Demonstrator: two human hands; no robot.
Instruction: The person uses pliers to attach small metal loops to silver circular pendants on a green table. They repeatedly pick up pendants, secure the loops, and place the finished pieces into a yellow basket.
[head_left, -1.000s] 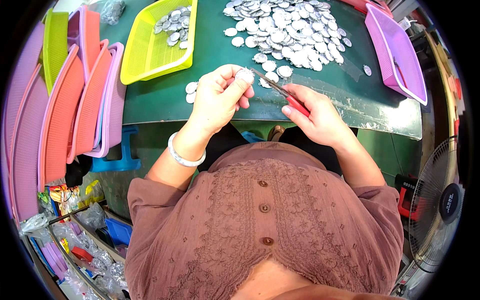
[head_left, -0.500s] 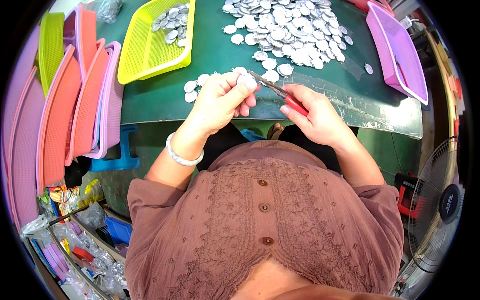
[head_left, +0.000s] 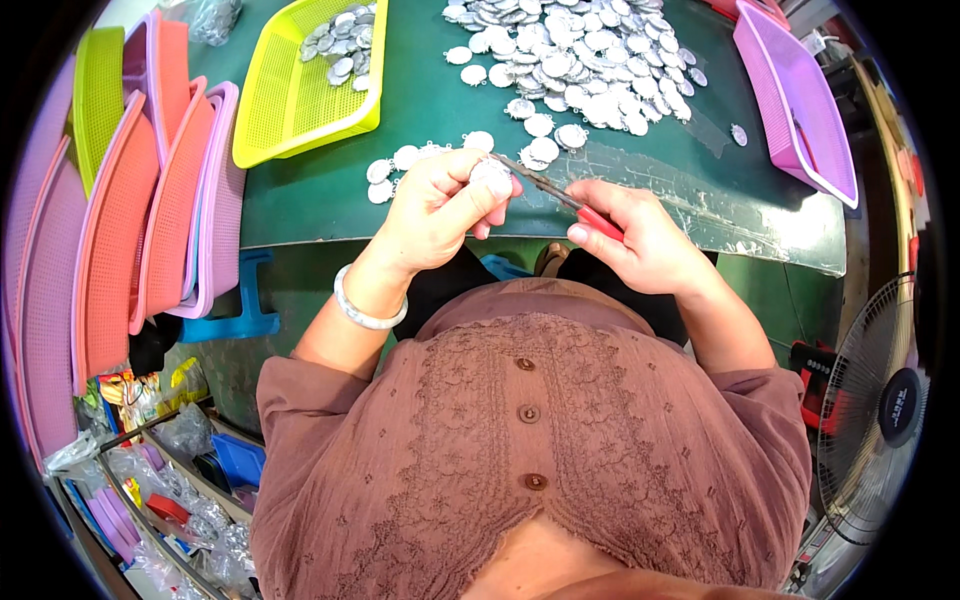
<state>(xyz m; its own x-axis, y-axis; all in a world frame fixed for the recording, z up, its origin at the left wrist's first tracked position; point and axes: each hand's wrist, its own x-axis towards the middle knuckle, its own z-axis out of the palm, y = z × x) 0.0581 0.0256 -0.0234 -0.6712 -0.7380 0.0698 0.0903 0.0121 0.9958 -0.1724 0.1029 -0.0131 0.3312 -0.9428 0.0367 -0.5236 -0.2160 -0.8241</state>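
Note:
My left hand [head_left: 440, 205] pinches a small round silver disc [head_left: 492, 170] at the near edge of the green table [head_left: 330, 190]. My right hand [head_left: 640, 240] grips red-handled pliers [head_left: 565, 198], and their thin metal tips touch the disc. A short row of the same discs [head_left: 405, 160] lies on the table just beyond my left hand. A big heap of silver discs [head_left: 580, 60] covers the table's far middle.
A yellow mesh basket [head_left: 290, 110] with several discs stands at the far left. A purple basket [head_left: 795, 100] lies at the right. Pink, orange and green trays [head_left: 150, 210] lean stacked on the left. A fan [head_left: 885, 400] stands at lower right.
Both hands have stayed together at the table's edge. The pliers' tips have shifted slightly on the disc that the left hand holds.

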